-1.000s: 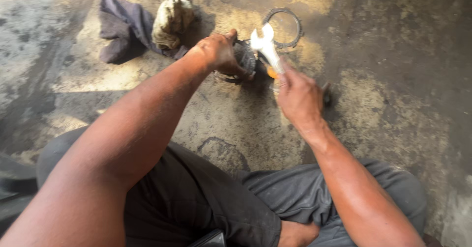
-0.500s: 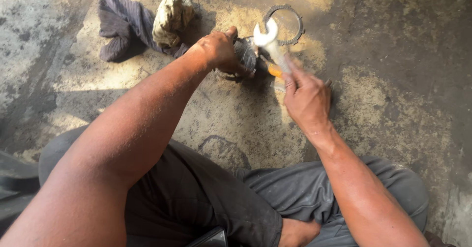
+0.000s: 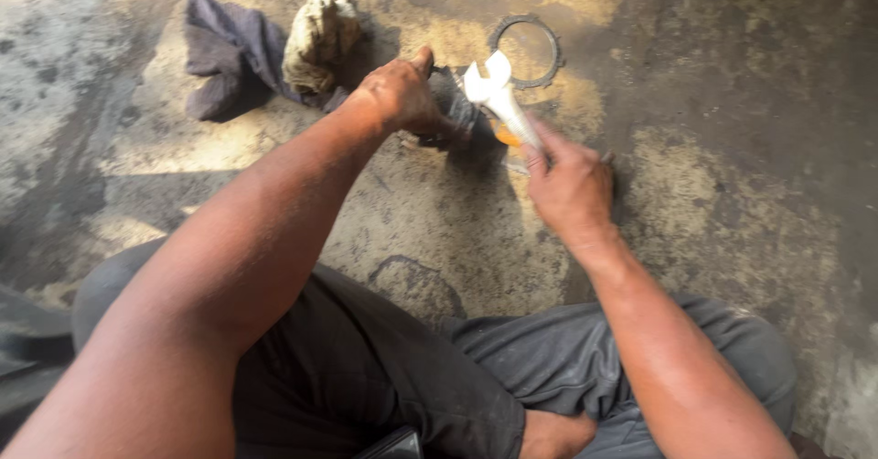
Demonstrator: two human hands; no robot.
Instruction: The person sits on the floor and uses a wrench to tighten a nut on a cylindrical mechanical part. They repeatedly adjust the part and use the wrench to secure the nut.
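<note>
I sit on a stained concrete floor. My left hand (image 3: 402, 98) grips a dark metal part (image 3: 455, 102) standing on the floor; most of that part is hidden under my fingers. My right hand (image 3: 569, 185) holds a shiny open-ended wrench (image 3: 498, 93) by its handle. The wrench's jaw end points up and away from me and lies right beside the dark part. A patch of orange shows on the handle just above my fingers.
A toothed metal ring (image 3: 526, 52) lies flat on the floor just beyond the wrench. A dark blue cloth (image 3: 224, 57) and a bundled dirty beige rag (image 3: 315, 38) lie at the far left. My crossed legs in grey trousers (image 3: 512, 368) fill the near side.
My right hand has slid slightly down and right along the wrench, and the wrench head has tipped a little. My left hand stays on the dark part.
</note>
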